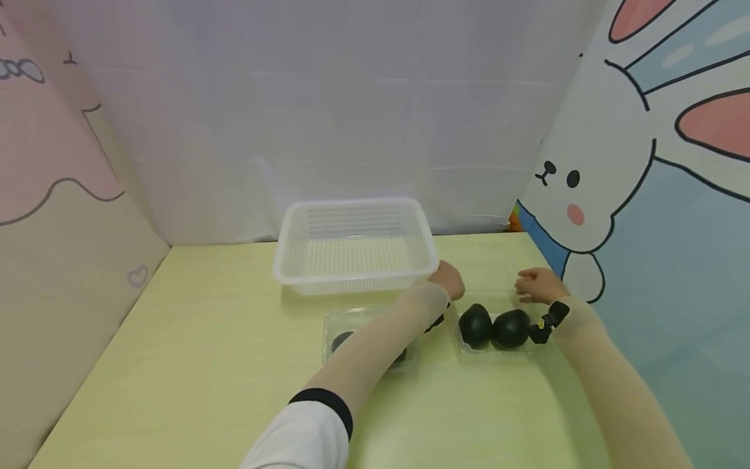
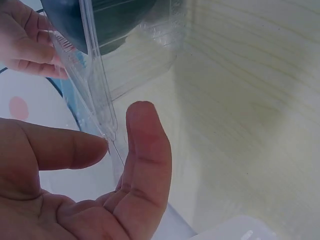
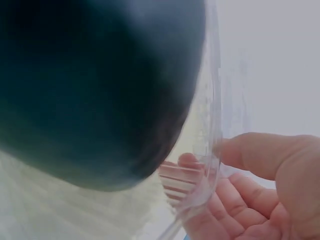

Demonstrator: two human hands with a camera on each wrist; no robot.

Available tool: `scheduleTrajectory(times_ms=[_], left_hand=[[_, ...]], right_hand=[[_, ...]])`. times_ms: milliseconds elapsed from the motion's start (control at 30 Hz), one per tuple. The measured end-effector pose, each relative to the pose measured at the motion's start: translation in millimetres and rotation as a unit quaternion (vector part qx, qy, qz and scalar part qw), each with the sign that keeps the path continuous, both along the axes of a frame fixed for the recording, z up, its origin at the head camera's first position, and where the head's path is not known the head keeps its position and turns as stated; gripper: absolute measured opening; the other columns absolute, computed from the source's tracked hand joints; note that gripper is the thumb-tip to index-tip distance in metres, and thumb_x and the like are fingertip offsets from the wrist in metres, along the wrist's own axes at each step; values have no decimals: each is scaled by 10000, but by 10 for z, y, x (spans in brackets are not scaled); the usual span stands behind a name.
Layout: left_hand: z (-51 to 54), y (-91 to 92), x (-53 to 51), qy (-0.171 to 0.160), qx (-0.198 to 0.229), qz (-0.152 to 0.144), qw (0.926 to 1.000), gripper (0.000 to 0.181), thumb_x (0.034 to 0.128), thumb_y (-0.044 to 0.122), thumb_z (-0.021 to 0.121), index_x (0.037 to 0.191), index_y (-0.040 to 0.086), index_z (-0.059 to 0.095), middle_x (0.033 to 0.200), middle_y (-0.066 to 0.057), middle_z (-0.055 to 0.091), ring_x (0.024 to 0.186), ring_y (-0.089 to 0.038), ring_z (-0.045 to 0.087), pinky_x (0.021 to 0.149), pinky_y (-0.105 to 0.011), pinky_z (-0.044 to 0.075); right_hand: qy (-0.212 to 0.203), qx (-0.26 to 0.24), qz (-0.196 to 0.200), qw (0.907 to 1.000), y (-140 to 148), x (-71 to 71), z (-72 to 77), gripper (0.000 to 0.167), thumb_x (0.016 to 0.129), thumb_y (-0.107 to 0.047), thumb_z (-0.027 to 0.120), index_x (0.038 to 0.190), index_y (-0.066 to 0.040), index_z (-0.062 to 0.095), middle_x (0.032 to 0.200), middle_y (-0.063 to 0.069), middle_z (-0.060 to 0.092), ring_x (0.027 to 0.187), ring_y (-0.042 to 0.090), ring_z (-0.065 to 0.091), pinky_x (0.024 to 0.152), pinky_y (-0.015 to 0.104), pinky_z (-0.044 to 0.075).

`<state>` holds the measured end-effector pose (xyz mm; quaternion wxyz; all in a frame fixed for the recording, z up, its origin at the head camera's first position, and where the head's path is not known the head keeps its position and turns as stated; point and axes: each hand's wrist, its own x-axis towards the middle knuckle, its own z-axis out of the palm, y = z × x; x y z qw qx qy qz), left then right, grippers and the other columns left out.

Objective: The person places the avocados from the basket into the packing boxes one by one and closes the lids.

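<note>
Two dark green avocados point(image 1: 475, 326) point(image 1: 511, 329) lie side by side in a clear plastic box point(image 1: 463, 346) at the right of the table. At the box's far left corner, my left hand point(image 1: 448, 280) pinches the thin plastic edge point(image 2: 102, 95) between thumb and fingers. My right hand point(image 1: 540, 286) holds the far right corner, thumb on one side of the rim point(image 3: 215, 110) and fingers seen through the plastic on the other. An avocado point(image 3: 100, 100) fills much of the right wrist view. My left forearm partly hides a second clear box point(image 1: 328, 335) with dark round contents.
A white perforated basket point(image 1: 354, 283) stands at the back middle of the pale yellow table point(image 1: 205, 365), just left of my left hand. White sheeting point(image 1: 351, 117) hangs behind the table. A wall with a painted rabbit point(image 1: 609, 189) rises along the right side.
</note>
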<state>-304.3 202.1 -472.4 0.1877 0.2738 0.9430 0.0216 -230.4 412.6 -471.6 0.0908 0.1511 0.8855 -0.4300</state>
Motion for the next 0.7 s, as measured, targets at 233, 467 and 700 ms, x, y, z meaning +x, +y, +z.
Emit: scheduleTrajectory(times_ms=[233, 467, 700], left_hand=[[-71, -6, 56, -446, 1244, 1017, 9860, 687, 970, 192, 513, 1493, -101, 178, 1089, -151, 661, 458, -127, 455, 611, -235, 461], [-4, -105, 176, -1269, 2631, 1747, 9403, 834, 941, 169, 550, 1554, 59, -4, 511, -23, 460, 381, -139, 320, 410, -286, 283], [134, -199, 293, -1531, 3232, 1562, 9207, 629, 942, 156, 538, 1459, 98, 184, 552, -12, 400, 429, -150, 293, 461, -301, 280]], right_hand=[[444, 72, -63, 9990, 25, 27, 12, 546, 950, -118, 577, 1371, 158, 364, 1315, 376, 464, 930, 186, 647, 754, 313, 561], [782, -528, 314, 9950, 135, 135, 40, 675, 975, -159, 572, 1487, 69, 197, 1374, 396, 391, 1060, 261, 628, 856, 364, 536], [1176, -165, 707, 9904, 246, 301, 89, 671, 996, -271, 541, 1497, 30, 212, 1420, 346, 391, 987, -100, 538, 909, 386, 507]])
